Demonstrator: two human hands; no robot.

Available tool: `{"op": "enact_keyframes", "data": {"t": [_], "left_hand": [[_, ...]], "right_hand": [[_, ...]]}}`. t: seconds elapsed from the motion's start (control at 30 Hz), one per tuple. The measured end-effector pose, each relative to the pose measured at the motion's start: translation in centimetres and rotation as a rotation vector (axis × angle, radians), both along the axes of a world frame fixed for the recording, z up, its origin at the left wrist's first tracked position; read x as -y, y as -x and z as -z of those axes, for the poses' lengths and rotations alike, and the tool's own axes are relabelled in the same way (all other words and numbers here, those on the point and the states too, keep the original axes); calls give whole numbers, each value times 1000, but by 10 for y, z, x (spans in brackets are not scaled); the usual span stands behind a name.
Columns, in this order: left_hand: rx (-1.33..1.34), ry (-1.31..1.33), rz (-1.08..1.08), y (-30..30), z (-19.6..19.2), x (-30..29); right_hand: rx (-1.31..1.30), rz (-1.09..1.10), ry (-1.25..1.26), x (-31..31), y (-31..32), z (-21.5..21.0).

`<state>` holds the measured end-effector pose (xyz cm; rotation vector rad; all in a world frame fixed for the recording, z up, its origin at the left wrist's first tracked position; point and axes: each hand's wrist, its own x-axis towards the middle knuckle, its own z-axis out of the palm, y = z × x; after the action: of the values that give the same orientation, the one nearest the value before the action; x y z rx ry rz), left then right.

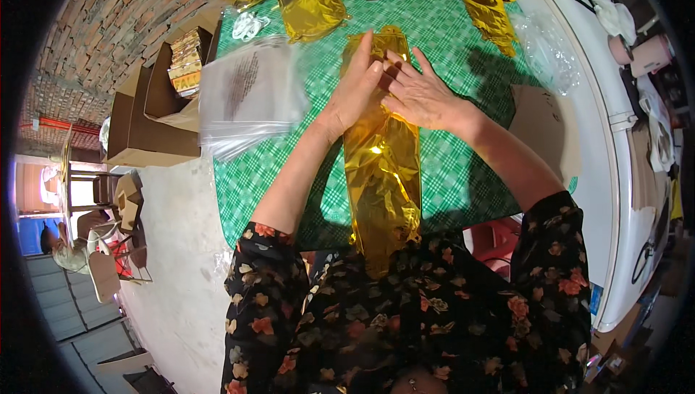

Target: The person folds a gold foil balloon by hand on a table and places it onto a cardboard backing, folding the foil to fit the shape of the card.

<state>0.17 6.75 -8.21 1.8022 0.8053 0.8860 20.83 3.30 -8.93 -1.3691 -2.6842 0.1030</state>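
A long flat piece of gold foil (pixel 380 177), like an uninflated foil balloon, lies down the middle of the table, its near end hanging over the front edge against my shirt. My left hand (pixel 353 93) rests on the left side of its upper part, fingers stretched out. From the right, my right hand (pixel 426 98) lies over the same part with its fingers spread. The two hands meet near the middle of the foil, and neither grips anything that I can make out. They cover some of the foil's upper part.
The table has a green checked cover (pixel 456 169). Clear plastic bags (pixel 250 93) lie stacked at left, near white string (pixel 250 26). More gold foil pieces (pixel 308 10) lie at the far edge. Cardboard boxes (pixel 156 130) stand left; a cardboard piece (pixel 546 130) and crumpled clear plastic (pixel 546 53) lie right.
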Motion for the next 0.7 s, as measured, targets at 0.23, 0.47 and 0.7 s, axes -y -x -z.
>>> {"op": "enact_keyframes", "data": {"t": [0.23,0.47,0.7], "left_hand": [[-79,-15,-20,1,-4,6],[-179,-66,-70,-3,-19,15],[-346,-568,42,16,0,-3]], "right_hand": [[84,130,-31,6,8,-3],[77,163,41,7,5,-12],[19,141,98,8,3,-12]]}}
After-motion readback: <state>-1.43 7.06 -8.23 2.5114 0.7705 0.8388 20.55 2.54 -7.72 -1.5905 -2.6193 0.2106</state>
